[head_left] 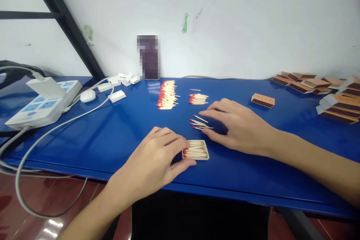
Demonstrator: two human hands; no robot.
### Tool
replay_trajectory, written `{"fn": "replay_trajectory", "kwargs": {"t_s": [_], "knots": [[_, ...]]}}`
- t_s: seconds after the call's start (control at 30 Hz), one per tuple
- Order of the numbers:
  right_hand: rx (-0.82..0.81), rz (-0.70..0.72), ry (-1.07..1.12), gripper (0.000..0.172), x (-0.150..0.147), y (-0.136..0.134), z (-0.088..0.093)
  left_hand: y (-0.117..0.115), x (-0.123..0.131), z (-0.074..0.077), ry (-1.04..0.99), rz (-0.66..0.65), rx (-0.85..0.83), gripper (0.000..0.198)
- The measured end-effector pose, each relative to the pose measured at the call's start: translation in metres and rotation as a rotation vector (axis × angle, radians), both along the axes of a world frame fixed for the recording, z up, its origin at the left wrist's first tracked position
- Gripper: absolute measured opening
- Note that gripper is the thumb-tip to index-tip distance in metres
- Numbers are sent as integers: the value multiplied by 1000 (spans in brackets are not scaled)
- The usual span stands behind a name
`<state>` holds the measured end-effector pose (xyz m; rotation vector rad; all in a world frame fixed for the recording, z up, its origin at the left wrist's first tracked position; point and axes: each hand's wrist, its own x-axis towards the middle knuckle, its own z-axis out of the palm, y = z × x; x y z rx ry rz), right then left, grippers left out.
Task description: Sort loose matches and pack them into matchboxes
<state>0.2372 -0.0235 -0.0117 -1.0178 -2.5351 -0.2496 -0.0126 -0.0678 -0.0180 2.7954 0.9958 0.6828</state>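
Note:
My left hand (161,155) grips the left end of a small white matchbox tray (207,153), fingers at its far side and thumb along the near side. Inside the tray lie several red-tipped matches (195,152), their heads to the left and partly hidden by my fingers. To the upper right my right hand (234,123) hovers open, thumb and index finger apart. Between and beside those fingertips several loose matches (199,123) rest on the blue table; I cannot tell whether the thumb touches one. Farther back are a small pile of matches (198,99) and a larger pile (167,95).
A matchbox sleeve (263,100) lies right of my right hand, with stacked sleeves (306,81) at the back right. White trays (120,78) sit back left, near a power strip (42,105), an earbud case (87,96) and cables. A phone (149,58) leans on the wall.

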Motion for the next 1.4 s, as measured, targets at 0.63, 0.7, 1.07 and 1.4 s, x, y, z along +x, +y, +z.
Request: {"fn": "replay_trajectory", "kwargs": {"t_s": [0.63,0.7,1.07,1.4], "knots": [[-419,-33,193,26,-3,7,5,-3,0,0,2,45,21,35],[-470,-50,169,26,-2,6,9,-3,0,0,9,49,23,37],[-291,106,13,20,4,6,-1,-4,-1,0,11,58,13,36],[-274,139,140,13,5,14,-1,-3,1,-1,5,59,7,37]]}}
